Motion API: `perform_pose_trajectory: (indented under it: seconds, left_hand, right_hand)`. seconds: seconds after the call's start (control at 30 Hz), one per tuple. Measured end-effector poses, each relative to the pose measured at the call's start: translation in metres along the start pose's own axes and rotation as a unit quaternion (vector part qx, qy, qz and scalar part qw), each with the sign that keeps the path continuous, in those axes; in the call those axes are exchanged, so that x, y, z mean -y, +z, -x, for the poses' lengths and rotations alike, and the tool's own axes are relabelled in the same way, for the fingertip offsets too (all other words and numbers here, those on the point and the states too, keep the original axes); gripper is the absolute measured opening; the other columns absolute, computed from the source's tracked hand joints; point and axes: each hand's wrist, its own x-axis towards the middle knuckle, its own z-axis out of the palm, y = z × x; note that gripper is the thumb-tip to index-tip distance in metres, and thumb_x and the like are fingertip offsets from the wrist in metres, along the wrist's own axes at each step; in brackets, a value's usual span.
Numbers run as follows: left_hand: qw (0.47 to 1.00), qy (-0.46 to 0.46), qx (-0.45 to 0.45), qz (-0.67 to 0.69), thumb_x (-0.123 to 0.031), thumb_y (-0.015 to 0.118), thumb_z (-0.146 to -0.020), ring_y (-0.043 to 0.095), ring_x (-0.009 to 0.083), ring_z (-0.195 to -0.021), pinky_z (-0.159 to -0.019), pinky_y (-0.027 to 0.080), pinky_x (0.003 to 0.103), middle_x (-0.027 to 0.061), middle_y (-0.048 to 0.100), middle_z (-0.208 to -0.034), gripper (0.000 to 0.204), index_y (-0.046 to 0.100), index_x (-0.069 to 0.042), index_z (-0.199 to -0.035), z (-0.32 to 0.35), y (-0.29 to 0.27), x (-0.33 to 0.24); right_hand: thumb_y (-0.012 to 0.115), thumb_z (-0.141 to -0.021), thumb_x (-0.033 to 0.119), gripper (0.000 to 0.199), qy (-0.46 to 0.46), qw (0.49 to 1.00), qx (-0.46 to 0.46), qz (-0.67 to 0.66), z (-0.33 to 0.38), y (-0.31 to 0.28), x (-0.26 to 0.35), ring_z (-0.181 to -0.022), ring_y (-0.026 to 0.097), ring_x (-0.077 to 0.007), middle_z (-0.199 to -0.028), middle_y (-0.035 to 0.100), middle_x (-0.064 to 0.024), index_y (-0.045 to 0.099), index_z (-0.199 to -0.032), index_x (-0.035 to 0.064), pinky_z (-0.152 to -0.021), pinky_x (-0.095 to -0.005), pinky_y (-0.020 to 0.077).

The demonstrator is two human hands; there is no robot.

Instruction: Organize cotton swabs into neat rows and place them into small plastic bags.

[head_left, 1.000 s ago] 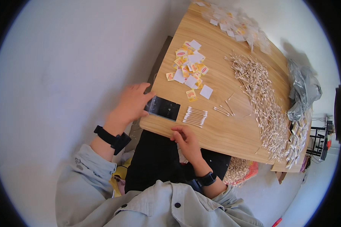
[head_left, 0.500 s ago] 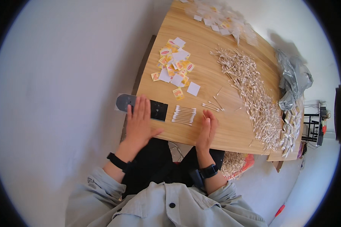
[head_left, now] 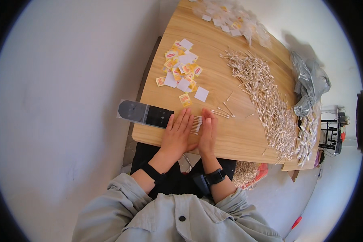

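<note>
A row of cotton swabs (head_left: 196,125) lies side by side near the table's front edge, partly covered by my hands. My left hand (head_left: 177,133) rests flat over the row's left end, its fingers stretched out. At the right end stands my right hand (head_left: 207,135) on its edge, fingers extended and slightly curved, with the palm side toward the row. Nothing shows in its grasp. Beside my left fingers lies a flat black and grey strip (head_left: 145,113) with a rounded end. It sticks out past the table's left edge.
Yellow and white paper cards (head_left: 183,66) lie scattered farther back. A few loose swabs (head_left: 226,109) sit right of my right hand, before a large swab heap (head_left: 262,101). Clear plastic bags (head_left: 234,22), a grey bag (head_left: 310,80) and filled small packs (head_left: 306,137) line the far and right sides.
My left hand has moved right, off the black and grey strip and onto the swab row. My right hand has shifted slightly left to the row's right end.
</note>
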Motion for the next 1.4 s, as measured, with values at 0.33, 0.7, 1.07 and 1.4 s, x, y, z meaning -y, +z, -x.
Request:
perform_pose_trajectory:
  seconds: [0.33, 0.7, 1.07, 1.4]
  left_hand:
    - [1.000, 0.007, 0.000, -0.019, -0.054, 0.075, -0.070, 0.016, 0.0277, -0.152, -0.122, 0.011, 0.051, 0.0162, 0.022, -0.162, 0.106, 0.032, 0.000, -0.151, 0.001, -0.001, 0.000]
    - [0.999, -0.017, 0.024, -0.032, -0.056, 0.073, -0.069, 0.015, 0.0253, -0.152, -0.122, 0.007, 0.051, 0.0135, 0.024, -0.162, 0.109, 0.031, 0.000, -0.152, 0.003, -0.007, 0.002]
    - [0.995, -0.026, 0.040, -0.084, -0.059, 0.069, -0.073, 0.014, 0.0245, -0.153, -0.122, 0.005, 0.054, 0.0116, 0.022, -0.163, 0.109, 0.027, -0.001, -0.154, 0.024, -0.035, 0.053]
    - [0.996, -0.034, 0.022, -0.081, -0.062, 0.067, -0.074, 0.014, 0.0224, -0.153, -0.121, 0.003, 0.054, 0.0104, 0.021, -0.164, 0.108, 0.027, -0.001, -0.154, 0.032, -0.041, 0.068]
  right_hand:
    - [0.052, -0.086, -0.002, 0.045, -0.245, 0.811, -0.039, 0.529, -0.020, 0.013, 0.017, -0.128, 0.043, -0.0371, -0.127, 0.046, -0.0171, 0.053, -0.131, 0.0018, -0.107, -0.0475, 0.0342]
    - [0.063, -0.083, 0.008, 0.047, -0.271, 0.737, -0.012, 0.619, -0.026, 0.025, 0.002, -0.132, 0.040, -0.0358, -0.129, 0.047, -0.0139, 0.055, -0.130, 0.0056, -0.110, -0.0499, 0.0298]
    - [0.061, -0.082, 0.008, 0.044, -0.285, 0.761, 0.042, 0.581, -0.017, 0.086, -0.005, -0.128, 0.042, -0.0366, -0.127, 0.049, -0.0170, 0.056, -0.126, 0.0025, -0.112, -0.0485, 0.0292]
    - [0.059, -0.084, 0.008, 0.042, -0.275, 0.784, 0.029, 0.556, -0.012, 0.106, -0.007, -0.127, 0.043, -0.0350, -0.126, 0.050, -0.0153, 0.056, -0.126, 0.0021, -0.110, -0.0482, 0.0300]
